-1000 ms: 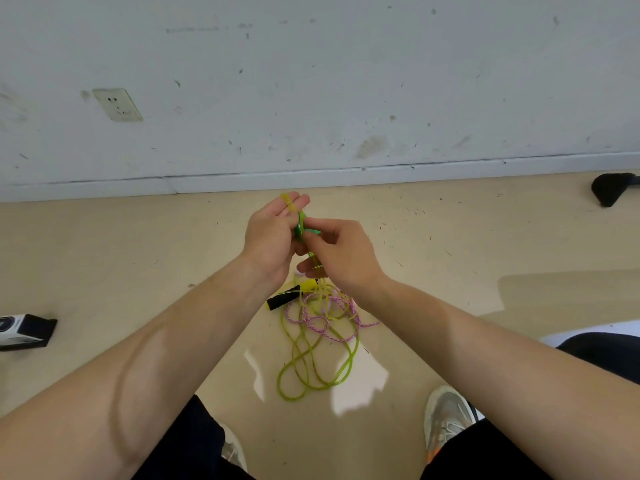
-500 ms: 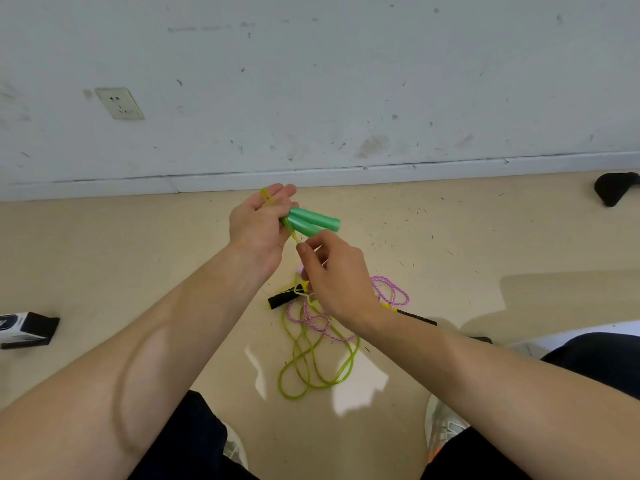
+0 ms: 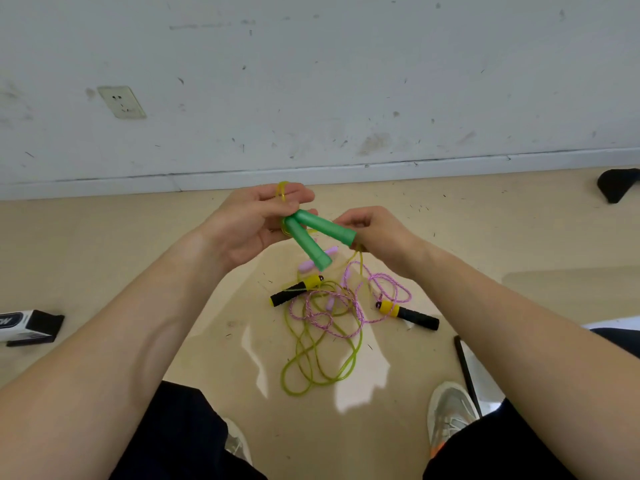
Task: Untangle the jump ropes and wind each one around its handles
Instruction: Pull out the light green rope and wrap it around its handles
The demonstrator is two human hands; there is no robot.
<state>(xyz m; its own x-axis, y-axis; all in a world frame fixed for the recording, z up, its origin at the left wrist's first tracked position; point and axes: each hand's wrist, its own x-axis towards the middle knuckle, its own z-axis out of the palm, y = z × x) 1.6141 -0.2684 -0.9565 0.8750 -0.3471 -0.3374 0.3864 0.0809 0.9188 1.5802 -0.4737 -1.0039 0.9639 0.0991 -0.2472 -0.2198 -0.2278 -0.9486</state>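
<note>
My left hand (image 3: 249,225) grips the tops of two green handles (image 3: 313,239) that splay down and right, with a loop of yellow-green cord (image 3: 282,192) over its fingers. My right hand (image 3: 377,233) pinches the yellow-green rope just past the right handle's end. The rest of that rope (image 3: 317,358) hangs to the floor and lies in loops, tangled with a pink rope (image 3: 346,308). Pink handles (image 3: 313,263) show partly behind the green ones. Two black-and-yellow handles (image 3: 294,292) (image 3: 410,315) lie on either side of the tangle.
A black-and-white box (image 3: 27,327) lies on the floor at left. A dark object (image 3: 616,187) sits far right near the baseboard. My shoes (image 3: 448,414) and dark trousers fill the bottom edge. A black-edged flat item (image 3: 465,367) lies by my right shoe.
My hands rose and moved apart. The green handles swung out from between my fingers and now splay downward. My right hand shifted right along the rope.
</note>
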